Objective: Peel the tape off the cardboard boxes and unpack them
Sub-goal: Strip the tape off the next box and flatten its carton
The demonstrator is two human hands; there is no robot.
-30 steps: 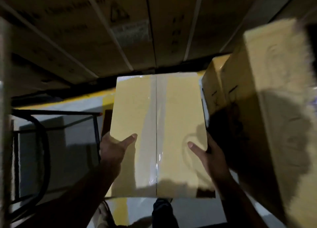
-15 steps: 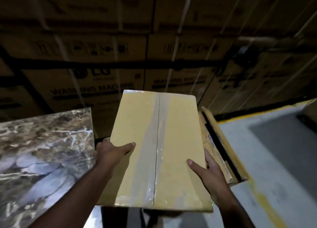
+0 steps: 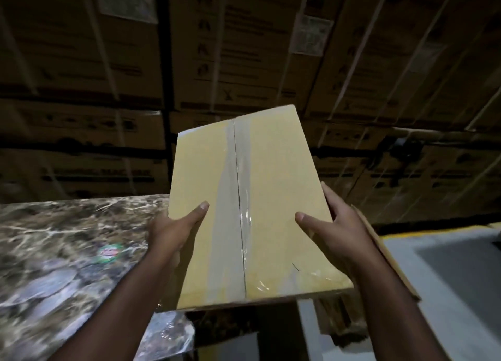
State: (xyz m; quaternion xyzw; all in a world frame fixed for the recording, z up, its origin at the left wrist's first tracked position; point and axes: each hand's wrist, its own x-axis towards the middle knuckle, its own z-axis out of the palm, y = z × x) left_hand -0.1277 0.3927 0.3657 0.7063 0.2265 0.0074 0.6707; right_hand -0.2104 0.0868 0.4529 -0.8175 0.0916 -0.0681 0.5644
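I hold a yellow-brown cardboard box (image 3: 276, 187) up in front of me, its top face toward the camera. A strip of clear tape (image 3: 235, 211) runs down the middle seam between the two flaps and is wrinkled near the lower end. My left hand (image 3: 173, 233) grips the box's left edge with the thumb lying on top. My right hand (image 3: 333, 230) grips the right edge, thumb on the top face, fingers wrapped around the side. The box's underside is hidden.
A marble-patterned table top (image 3: 54, 252) with a small round sticker (image 3: 109, 253) lies at the left, just below the box. A wall of large stacked strapped cartons (image 3: 244, 62) fills the background. Flat cardboard (image 3: 385, 255) leans at the right, over grey floor (image 3: 444, 293).
I turned left with the box, away from the cartons at the right. The marble table came into view and now spreads at the left. Both hands kept their grip throughout.
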